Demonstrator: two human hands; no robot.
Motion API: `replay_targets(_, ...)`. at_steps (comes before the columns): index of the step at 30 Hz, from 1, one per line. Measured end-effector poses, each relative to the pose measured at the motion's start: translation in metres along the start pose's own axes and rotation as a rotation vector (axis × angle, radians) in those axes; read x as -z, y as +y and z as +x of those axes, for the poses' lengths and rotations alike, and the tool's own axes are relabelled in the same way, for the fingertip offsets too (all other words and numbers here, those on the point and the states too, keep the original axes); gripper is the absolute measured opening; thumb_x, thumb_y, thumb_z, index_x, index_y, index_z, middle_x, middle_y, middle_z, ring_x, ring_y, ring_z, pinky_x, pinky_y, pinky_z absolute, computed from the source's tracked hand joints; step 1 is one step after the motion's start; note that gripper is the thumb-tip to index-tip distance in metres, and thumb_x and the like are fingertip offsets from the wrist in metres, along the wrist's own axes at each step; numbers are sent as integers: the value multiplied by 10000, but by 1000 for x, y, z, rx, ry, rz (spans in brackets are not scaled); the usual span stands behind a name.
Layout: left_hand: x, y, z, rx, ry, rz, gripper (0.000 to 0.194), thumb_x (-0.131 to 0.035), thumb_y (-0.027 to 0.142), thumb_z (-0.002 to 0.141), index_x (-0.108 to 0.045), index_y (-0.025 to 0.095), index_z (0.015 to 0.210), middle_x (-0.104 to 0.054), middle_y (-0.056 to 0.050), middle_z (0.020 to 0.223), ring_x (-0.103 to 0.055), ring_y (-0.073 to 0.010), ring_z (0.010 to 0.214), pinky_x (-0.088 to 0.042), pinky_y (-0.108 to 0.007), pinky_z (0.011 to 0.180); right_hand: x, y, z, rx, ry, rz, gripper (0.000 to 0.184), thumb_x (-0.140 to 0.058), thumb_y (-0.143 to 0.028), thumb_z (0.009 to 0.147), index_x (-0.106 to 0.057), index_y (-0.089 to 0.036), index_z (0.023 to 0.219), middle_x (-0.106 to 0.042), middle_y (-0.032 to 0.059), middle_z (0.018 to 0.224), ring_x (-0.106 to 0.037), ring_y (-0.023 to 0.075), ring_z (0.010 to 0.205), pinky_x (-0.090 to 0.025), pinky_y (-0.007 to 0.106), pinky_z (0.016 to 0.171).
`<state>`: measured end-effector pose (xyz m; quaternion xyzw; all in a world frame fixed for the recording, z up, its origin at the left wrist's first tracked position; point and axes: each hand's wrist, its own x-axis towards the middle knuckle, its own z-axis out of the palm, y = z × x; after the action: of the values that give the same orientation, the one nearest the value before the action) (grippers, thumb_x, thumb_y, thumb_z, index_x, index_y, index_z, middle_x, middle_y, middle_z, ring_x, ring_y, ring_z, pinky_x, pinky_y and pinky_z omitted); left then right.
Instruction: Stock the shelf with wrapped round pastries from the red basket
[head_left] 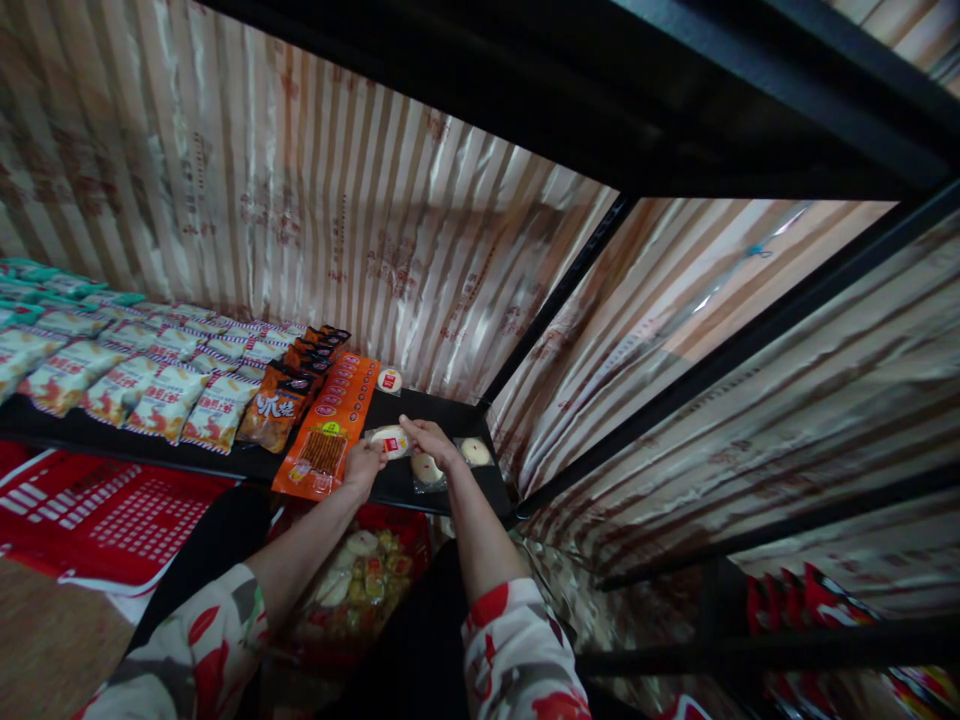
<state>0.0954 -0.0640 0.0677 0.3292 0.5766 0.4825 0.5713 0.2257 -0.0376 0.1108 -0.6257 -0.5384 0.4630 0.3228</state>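
Observation:
Between my two hands is a round white packaged cake (389, 441) with a red and yellow label, held just over the black shelf (390, 484). My left hand (364, 464) grips its left edge and my right hand (426, 440) its right edge. Left of them lies a long orange snack packet (324, 440) with brown sticks in its window. A wrapped white cake (426, 470) sits under my right wrist, partly covered. Another wrapped cake (474, 452) lies to its right, and a labelled cake (389, 380) rests at the back.
Rows of white snack bags (161, 395) and dark orange bags (276, 405) fill the shelf's left side. Below stand a red basket (150, 505) and a red crate (416, 540) holding wrapped goods. A black shelf post (559, 300) rises at right.

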Motion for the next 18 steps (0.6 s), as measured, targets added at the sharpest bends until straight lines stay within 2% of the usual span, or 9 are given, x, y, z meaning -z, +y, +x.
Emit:
replay_targets(7, -2, 11, -10, 166, 38, -279, 92, -504, 128, 805, -589, 99, 784, -565, 13, 536, -528, -48, 453, -512, -208, 571, 3, 11, 0, 18, -19, 146, 409, -690, -509, 608, -642, -126, 743, -565, -30, 575, -427, 41, 466, -286, 167, 439)
replay_targets(12, -5, 14, -11, 233, 65, -369, 87, -512, 122, 810, -556, 109, 736, -570, 8, 524, -538, -55, 450, -524, -222, 574, 4, 20, 1, 16, -26, 199, 342, -761, -387, 545, -653, -132, 747, -594, -27, 610, -477, 51, 514, -300, 161, 454)
replay_targets(18, -9, 15, -12, 295, 82, -445, 126, -511, 148, 825, -542, 111, 708, -580, 3, 537, -559, -56, 469, -536, -220, 605, -1, 26, 0, 13, 46, 307, 330, -777, -317, 520, -656, -147, 775, -617, -21, 656, -502, 54, 532, -310, 152, 446)
